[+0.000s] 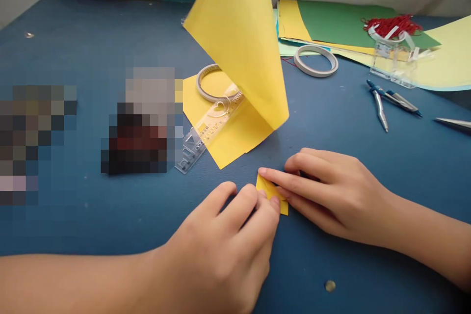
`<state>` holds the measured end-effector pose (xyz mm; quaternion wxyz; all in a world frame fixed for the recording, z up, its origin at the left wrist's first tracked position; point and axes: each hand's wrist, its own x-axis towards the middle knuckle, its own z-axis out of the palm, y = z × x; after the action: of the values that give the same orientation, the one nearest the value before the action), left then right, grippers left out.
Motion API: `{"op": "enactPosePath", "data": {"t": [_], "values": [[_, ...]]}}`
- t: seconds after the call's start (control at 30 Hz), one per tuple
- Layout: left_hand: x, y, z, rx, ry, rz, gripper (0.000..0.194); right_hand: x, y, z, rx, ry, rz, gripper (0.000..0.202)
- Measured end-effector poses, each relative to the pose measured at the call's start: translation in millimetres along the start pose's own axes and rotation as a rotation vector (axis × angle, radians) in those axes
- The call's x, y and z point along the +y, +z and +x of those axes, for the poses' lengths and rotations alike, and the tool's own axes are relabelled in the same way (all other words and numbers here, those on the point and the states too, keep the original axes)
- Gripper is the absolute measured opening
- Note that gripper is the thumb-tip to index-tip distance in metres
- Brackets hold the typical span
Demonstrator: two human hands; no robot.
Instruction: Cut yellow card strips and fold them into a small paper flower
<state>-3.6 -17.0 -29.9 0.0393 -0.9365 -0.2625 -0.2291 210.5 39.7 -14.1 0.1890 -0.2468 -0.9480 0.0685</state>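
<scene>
A small folded piece of yellow paper (270, 188) lies on the blue table in front of me. My left hand (230, 235) has its fingers curled and pressed together on the paper's near left side, partly covering it. From the right, my right hand (334, 191) presses the same piece with its index fingertip at the far corner and its thumb at the right edge. Just beyond stands a large bent yellow sheet (246, 44), one part raised and one part flat. A clear ruler (206, 130) and a tape roll (200, 86) rest on its flat part.
Another tape roll (315, 61), pens (397, 98), a scissors-like metal tip (452, 122) and a clear tape dispenser (393, 64) are to the right. Coloured paper sheets (342, 22) with red string (392, 26) lie at the back. Blurred items occupy the left.
</scene>
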Motion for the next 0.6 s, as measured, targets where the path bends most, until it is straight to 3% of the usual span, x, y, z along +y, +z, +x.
{"op": "enactPosePath", "data": {"t": [0.23,0.37,0.5,0.6], "values": [[-3,-7.3,4,-0.022,0.021,0.005,0.026,-2,-1,2,-0.001,0.057,0.023,0.028],[-1,-7.4,1,0.068,-0.019,-0.017,0.024,-1,0,1,0.0,0.061,0.012,0.029],[-1,-11.8,1,-0.03,-0.017,-0.053,0.025,-2,0,0,-0.022,0.079,0.015,0.03],[-2,-14.3,4,-0.021,-0.018,-0.065,0.026,-2,0,-1,-0.016,0.079,0.017,0.03]]}}
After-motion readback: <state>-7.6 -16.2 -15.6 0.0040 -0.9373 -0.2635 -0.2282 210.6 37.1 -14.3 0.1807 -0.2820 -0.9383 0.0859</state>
